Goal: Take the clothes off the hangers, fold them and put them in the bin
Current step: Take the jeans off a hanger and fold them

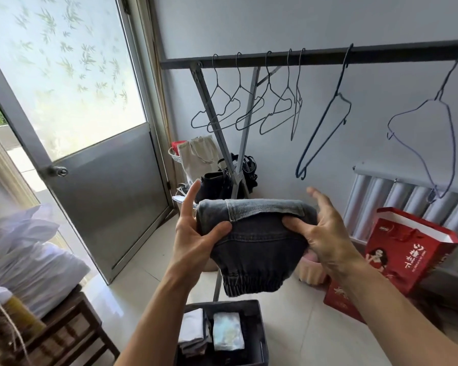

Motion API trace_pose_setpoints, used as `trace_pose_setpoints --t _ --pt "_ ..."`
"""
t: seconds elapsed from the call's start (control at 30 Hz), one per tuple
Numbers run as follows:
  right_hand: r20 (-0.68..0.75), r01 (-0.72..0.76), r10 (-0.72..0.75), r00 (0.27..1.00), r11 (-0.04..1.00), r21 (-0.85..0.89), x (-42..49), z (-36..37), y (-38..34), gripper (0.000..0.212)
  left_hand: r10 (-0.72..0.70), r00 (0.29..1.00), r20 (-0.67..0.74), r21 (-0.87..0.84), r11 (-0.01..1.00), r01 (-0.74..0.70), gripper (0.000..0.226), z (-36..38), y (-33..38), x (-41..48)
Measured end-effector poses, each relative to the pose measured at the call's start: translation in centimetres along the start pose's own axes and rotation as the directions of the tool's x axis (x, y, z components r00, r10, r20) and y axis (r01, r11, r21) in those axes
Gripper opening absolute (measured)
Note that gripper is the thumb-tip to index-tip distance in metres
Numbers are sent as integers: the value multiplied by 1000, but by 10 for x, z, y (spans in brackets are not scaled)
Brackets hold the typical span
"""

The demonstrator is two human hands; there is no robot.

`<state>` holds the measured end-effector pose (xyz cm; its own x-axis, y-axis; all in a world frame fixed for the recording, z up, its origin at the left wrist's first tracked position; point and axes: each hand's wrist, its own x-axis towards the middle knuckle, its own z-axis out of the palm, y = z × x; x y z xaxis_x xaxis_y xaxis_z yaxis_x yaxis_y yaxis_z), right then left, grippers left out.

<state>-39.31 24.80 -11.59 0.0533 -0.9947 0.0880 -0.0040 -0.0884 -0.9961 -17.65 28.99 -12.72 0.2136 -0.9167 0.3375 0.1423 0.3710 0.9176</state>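
Observation:
A folded pair of dark denim trousers with an elastic cuff hanging down is held in mid-air between both hands. My left hand holds its left side, thumb pressed on the front and fingers behind. My right hand holds the right side the same way, thumb on the front. Directly below stands the dark bin with folded light clothes inside. Several bare wire hangers hang on the black rail of the drying rack.
A metal door stands open at the left. Bags sit in the corner behind the rack legs. A red gift bag and a radiator are at the right. A wooden stool with bedding is at the lower left.

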Motion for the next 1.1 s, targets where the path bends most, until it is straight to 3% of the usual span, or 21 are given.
trace_pose_setpoints --t 0.07,0.13,0.2,0.27,0.37,0.4,0.47,0.53,0.57,0.6,0.67,0.77,0.83,0.9,1.0,1.1 --pt "62 29 -25 998 998 -61 -2 -2 0 64 30 1000 8 28 999 -31 89 -1 3 2" --pt "81 89 -72 994 968 -234 -7 -3 -4 46 64 998 1 36 997 -64 83 -3 6 3" --pt "68 153 -138 988 831 -534 -9 -4 -11 62 83 996 18 48 995 -84 79 -6 11 3" --pt "148 270 -244 958 601 -752 -11 2 -23 89 90 995 51 74 993 -94 77 -8 16 5" --pt "418 442 -154 895 432 -787 -6 21 -33 119 61 985 161 99 992 -77 79 -8 24 7" --pt "470 453 -70 880 426 -783 -3 29 -31 124 44 978 202 112 991 -68 80 -9 26 9" --pt "504 404 38 863 550 -731 4 39 -26 116 8 963 271 141 989 -48 82 -12 29 13" --pt "541 387 20 841 677 -627 8 45 -22 71 -14 952 307 185 982 -46 83 -16 32 17" --pt "527 392 -11 850 683 -617 9 48 -20 45 -34 951 308 203 979 -30 84 -18 32 19" --pt "498 386 -34 866 678 -626 9 51 -19 29 -62 953 297 208 978 -1 84 -20 31 21" --pt "436 346 -42 899 677 -649 9 56 -14 17 -109 971 215 216 974 61 77 -22 26 24" --pt "326 260 -31 945 674 -691 12 65 -3 12 77 989 -126 424 906 -16 46 -23 14 20" --pt "241 209 -43 969 664 -718 15 69 2 11 179 958 -226 477 878 -52 17 -21 5 9" --pt "195 213 -98 976 627 -750 14 77 3 12 40 987 -157 455 890 36 15 -16 -11 -1" --pt "215 298 -215 953 521 -800 5 95 2 19 -283 953 -112 413 858 303 46 -11 -26 -4" --pt "270 384 -309 912 410 -827 -3 111 4 36 -382 914 -138 205 891 404 60 -9 -26 3"
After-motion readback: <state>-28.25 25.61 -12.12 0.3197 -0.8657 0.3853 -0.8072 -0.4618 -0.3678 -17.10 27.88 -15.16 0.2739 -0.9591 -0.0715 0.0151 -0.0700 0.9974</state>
